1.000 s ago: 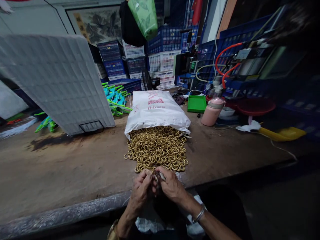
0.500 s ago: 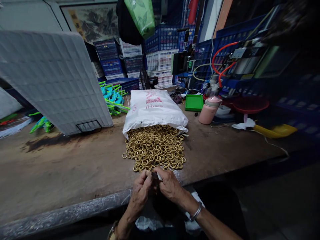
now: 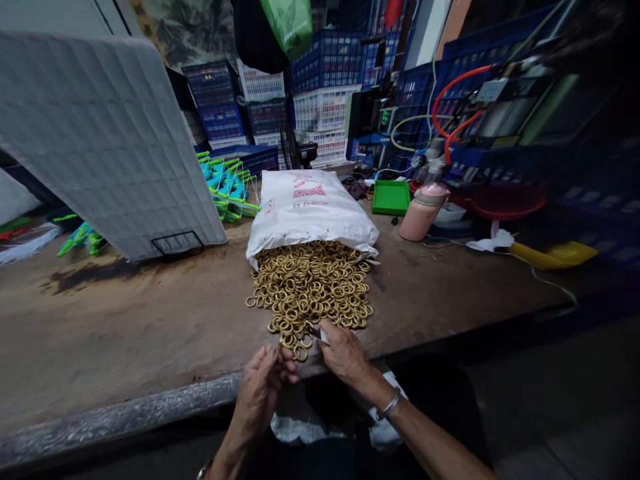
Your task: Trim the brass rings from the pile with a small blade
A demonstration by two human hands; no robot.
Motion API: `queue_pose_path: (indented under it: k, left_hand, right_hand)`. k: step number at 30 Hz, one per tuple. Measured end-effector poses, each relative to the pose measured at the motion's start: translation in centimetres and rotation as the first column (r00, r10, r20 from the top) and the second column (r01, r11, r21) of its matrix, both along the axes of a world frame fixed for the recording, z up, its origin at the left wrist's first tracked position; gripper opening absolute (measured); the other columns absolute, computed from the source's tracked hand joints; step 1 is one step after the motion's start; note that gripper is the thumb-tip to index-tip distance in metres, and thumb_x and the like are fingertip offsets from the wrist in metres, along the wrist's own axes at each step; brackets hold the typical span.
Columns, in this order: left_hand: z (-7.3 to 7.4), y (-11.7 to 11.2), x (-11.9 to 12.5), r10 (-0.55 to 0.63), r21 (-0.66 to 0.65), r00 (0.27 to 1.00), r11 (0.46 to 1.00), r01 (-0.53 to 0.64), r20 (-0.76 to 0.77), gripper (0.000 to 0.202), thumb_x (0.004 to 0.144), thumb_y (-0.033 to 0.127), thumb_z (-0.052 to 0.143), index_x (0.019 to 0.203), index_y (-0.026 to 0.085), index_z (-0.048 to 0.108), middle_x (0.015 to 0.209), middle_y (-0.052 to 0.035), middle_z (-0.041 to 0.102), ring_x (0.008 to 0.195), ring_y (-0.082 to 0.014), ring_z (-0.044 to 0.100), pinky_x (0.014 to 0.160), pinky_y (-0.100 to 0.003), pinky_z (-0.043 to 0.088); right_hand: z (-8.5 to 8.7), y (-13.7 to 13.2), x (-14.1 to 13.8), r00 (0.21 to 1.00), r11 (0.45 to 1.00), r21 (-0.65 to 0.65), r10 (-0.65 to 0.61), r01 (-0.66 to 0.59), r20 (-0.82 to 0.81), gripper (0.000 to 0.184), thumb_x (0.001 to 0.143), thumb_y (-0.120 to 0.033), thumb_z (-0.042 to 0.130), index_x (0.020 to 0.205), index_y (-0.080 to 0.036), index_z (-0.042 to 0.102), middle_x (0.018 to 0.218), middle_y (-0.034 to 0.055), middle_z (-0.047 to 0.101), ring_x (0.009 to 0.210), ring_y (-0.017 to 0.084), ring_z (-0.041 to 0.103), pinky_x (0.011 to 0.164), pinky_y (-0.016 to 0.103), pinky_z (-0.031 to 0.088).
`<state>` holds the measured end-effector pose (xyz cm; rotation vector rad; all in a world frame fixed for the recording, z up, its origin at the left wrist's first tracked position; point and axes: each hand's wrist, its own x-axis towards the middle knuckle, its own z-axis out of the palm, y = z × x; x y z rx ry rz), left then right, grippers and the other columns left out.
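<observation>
A white plastic sack (image 3: 313,203) spills brass-coloured round rings (image 3: 310,287) just ahead of the left hand (image 3: 261,379) and right hand (image 3: 345,355), newly parted, suggesting their joint work has paused. The right grips a slim dark-tipped tool (image 3: 315,332); the left's grasp is unclear.

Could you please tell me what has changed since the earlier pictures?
The left hand has moved left, away from the right hand, which still holds the tool, its dark end now at the front of the rings. A few rings now show between the parted hands. Whether the left fingers took or released anything is unclear. The bag and bottle stayed put.
</observation>
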<state>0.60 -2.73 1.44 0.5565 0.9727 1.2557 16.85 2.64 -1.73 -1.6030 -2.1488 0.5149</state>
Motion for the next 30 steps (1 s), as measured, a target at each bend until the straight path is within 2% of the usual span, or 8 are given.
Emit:
queue_pose_path:
  k: [3, 5, 11, 15, 19, 25, 28, 30]
  left_hand:
    - [-0.3, 0.2, -0.8, 0.057, -0.054, 0.997, 0.997, -0.055, 0.044, 0.024, 0.065, 0.032, 0.068, 0.072, 0.013, 0.055, 0.071, -0.0036, 0.061, 0.057, -0.0122, 0.055, 0.048, -0.022, 0.043]
    - [-0.3, 0.1, -1.0, 0.048, -0.072, 0.996, 0.996, -0.043, 0.076, 0.024, 0.065, 0.029, 0.069, 0.075, 0.015, 0.053, 0.070, -0.0025, 0.061, 0.056, -0.0121, 0.056, 0.047, -0.022, 0.043]
    - [-0.3, 0.0, -1.1, -0.001, -0.099, 0.979, 0.995, 0.022, 0.206, 0.033, 0.064, 0.020, 0.068, 0.093, 0.017, 0.053, 0.072, -0.0012, 0.060, 0.059, -0.0105, 0.055, 0.049, -0.020, 0.042]
    - [-0.5, 0.1, -1.0, 0.011, -0.169, 0.953, 0.985, 0.042, 0.302, 0.019, 0.066, 0.022, 0.067, 0.079, 0.014, 0.056, 0.072, -0.0014, 0.058, 0.060, -0.0095, 0.054, 0.048, -0.018, 0.041]
    - [-0.9, 0.3, -0.5, 0.045, -0.218, 0.939, 0.975, 0.032, 0.340, 0.023, 0.063, 0.025, 0.071, 0.070, 0.014, 0.052, 0.065, 0.0013, 0.055, 0.054, -0.0072, 0.050, 0.041, -0.015, 0.034]
    - [-1.2, 1.0, 1.0, 0.006, -0.194, 0.934, 0.979, 0.068, 0.358, 0.038, 0.060, 0.031, 0.073, 0.063, 0.017, 0.038, 0.049, 0.0101, 0.034, 0.037, -0.0010, 0.028, 0.035, -0.013, 0.018]
    - [-1.2, 1.4, 1.7, -0.031, -0.148, 0.957, 0.986, 0.077, 0.289, 0.039, 0.061, 0.033, 0.072, 0.064, 0.019, 0.036, 0.048, 0.0111, 0.029, 0.036, -0.0012, 0.023, 0.034, -0.013, 0.016]
    - [-1.3, 1.6, 2.1, -0.059, -0.099, 0.981, 0.992, 0.078, 0.183, 0.035, 0.064, 0.037, 0.069, 0.070, 0.019, 0.040, 0.048, 0.0108, 0.032, 0.036, -0.0023, 0.026, 0.034, -0.013, 0.020]
  right_hand:
    - [0.4, -0.5, -0.9, 0.999, 1.000, 0.003, -0.024, 0.024, 0.049, 0.009, 0.080, -0.023, 0.048, 0.088, -0.020, 0.051, 0.082, 0.0019, 0.061, 0.076, 0.015, 0.055, 0.062, 0.023, 0.030]
    - [0.6, -0.7, -1.5, 0.994, 0.998, -0.006, -0.059, 0.060, 0.095, 0.012, 0.082, -0.030, 0.047, 0.090, -0.020, 0.050, 0.086, 0.0034, 0.062, 0.079, 0.017, 0.056, 0.064, 0.025, 0.030]
    - [0.2, -0.7, -2.4, 0.974, 0.993, -0.014, -0.109, 0.114, 0.196, 0.015, 0.081, -0.020, 0.044, 0.095, -0.020, 0.049, 0.092, 0.0048, 0.061, 0.084, 0.020, 0.055, 0.067, 0.028, 0.030]
    - [-0.1, -0.3, -2.4, 0.968, 0.995, -0.007, -0.091, 0.095, 0.234, 0.016, 0.079, -0.015, 0.041, 0.093, -0.018, 0.048, 0.090, 0.0056, 0.061, 0.082, 0.020, 0.056, 0.065, 0.028, 0.029]
    - [-0.1, -0.1, -2.2, 0.967, 0.997, 0.003, -0.079, 0.081, 0.242, 0.015, 0.078, -0.015, 0.041, 0.092, -0.017, 0.048, 0.086, 0.0058, 0.060, 0.078, 0.020, 0.056, 0.063, 0.028, 0.028]
    - [0.4, 0.3, -1.1, 0.992, 0.999, -0.034, -0.025, 0.029, 0.124, 0.014, 0.075, -0.012, 0.042, 0.087, -0.017, 0.048, 0.078, 0.0036, 0.058, 0.071, 0.015, 0.052, 0.060, 0.025, 0.027]
    - [0.7, 1.2, -0.6, 0.998, 0.996, -0.066, -0.056, 0.054, -0.030, 0.010, 0.073, -0.012, 0.042, 0.078, -0.018, 0.046, 0.068, 0.0003, 0.054, 0.063, 0.013, 0.047, 0.057, 0.023, 0.026]
    - [1.0, 1.8, -0.4, 0.979, 0.990, -0.126, -0.090, 0.068, -0.183, 0.006, 0.074, -0.015, 0.041, 0.070, -0.018, 0.045, 0.063, -0.0011, 0.050, 0.060, 0.012, 0.044, 0.055, 0.022, 0.027]
